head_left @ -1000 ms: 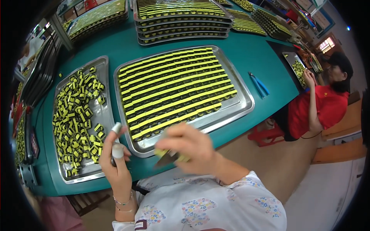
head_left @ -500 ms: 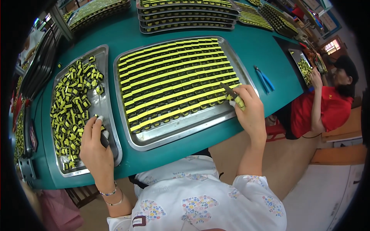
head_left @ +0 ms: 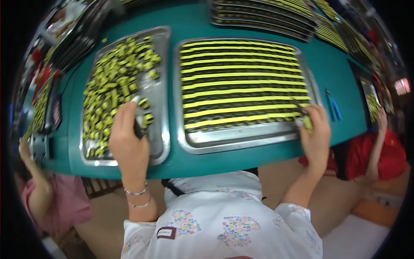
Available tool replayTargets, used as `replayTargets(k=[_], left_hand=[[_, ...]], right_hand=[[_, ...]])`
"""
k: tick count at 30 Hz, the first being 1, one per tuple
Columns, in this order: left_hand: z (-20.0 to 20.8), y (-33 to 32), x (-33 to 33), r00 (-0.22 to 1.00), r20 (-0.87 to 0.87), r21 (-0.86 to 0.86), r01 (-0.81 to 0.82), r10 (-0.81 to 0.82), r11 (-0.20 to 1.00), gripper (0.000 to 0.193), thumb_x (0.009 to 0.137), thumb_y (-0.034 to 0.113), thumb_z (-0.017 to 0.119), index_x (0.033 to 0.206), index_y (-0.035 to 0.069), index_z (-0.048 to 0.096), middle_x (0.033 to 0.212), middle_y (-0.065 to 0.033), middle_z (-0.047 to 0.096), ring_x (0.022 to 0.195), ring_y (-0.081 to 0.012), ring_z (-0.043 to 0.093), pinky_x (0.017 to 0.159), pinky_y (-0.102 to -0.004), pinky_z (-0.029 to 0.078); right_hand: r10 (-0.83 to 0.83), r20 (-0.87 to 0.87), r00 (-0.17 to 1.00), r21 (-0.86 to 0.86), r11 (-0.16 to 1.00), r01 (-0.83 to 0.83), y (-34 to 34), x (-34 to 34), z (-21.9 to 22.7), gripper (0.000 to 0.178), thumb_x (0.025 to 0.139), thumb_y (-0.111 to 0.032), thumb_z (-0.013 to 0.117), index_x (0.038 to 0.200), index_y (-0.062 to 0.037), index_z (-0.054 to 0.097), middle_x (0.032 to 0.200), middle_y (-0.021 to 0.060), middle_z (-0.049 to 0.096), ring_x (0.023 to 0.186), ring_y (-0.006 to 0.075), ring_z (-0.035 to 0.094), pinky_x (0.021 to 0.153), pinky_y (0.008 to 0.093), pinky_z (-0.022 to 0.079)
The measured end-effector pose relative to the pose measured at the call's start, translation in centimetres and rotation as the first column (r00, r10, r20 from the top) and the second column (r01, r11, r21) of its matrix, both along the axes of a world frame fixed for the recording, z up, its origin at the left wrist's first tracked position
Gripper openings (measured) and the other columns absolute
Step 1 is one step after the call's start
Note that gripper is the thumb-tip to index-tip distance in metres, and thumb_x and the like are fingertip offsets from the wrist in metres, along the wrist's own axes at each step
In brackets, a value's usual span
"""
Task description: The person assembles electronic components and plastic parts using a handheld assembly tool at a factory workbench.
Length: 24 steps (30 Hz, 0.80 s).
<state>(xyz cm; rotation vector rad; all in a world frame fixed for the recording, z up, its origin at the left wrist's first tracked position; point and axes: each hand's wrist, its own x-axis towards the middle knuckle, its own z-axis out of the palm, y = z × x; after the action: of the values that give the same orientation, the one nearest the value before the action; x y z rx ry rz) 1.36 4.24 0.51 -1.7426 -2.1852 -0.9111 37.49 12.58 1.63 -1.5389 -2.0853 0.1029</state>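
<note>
My left hand (head_left: 129, 140) is over the left metal tray (head_left: 160, 97), its fingers closed at the loose yellow-and-black small parts (head_left: 112, 93). White covers show on its fingertips, and a dark object (head_left: 139, 128) sits under the fingers, too blurred to name. At the near right corner of the right metal tray (head_left: 241, 141), my right hand (head_left: 317, 134) grips a dark pointed tool with a yellow-green grip (head_left: 307, 123). The tool's tip lies by the end of the nearest rows of yellow-and-black parts (head_left: 241, 93), which fill most of that tray.
Blue-handled pliers (head_left: 333, 105) lie on the green table (head_left: 258, 157) right of the trays. Stacked filled trays (head_left: 263, 19) stand at the back. A co-worker in red (head_left: 379, 151) sits at the right; a person in pink (head_left: 56, 198) is at the left.
The view has swung left, so the trays and both hands appear further right. My left hand remains at the loose parts, my right hand at the tray corner with the tool. More of the person in pink shows.
</note>
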Motion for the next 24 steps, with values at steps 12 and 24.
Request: replayTargets(k=[12,24], left_hand=[[0.4,0.6,1.0,0.995,-0.098,-0.079,-0.022,0.014,0.997,0.036,0.067,-0.001,0.067,0.102,0.006,0.06,0.089,-0.0079,0.06,0.081,-0.0275,0.059,0.066,-0.0361,0.049],[-0.1,0.0,0.7,0.99,0.073,-0.027,0.123,-0.12,0.992,0.041,0.064,-0.003,0.067,0.103,0.007,0.06,0.089,-0.0076,0.063,0.079,-0.0257,0.061,0.066,-0.0347,0.049]], right_hand=[[0.38,-0.546,0.747,0.09,0.913,-0.399,-1.6,-6.6,-0.5,0.031,0.081,-0.013,0.069,0.102,0.0032,0.054,0.092,0.0124,0.059,0.076,0.0215,0.057,0.067,0.0301,0.046],[0.599,-0.476,0.644,0.026,0.742,-0.67,-3.0,-11.4,-0.4,0.02,0.077,-0.006,0.063,0.095,0.0003,0.057,0.095,0.0165,0.055,0.071,0.0243,0.053,0.065,0.0309,0.043]])
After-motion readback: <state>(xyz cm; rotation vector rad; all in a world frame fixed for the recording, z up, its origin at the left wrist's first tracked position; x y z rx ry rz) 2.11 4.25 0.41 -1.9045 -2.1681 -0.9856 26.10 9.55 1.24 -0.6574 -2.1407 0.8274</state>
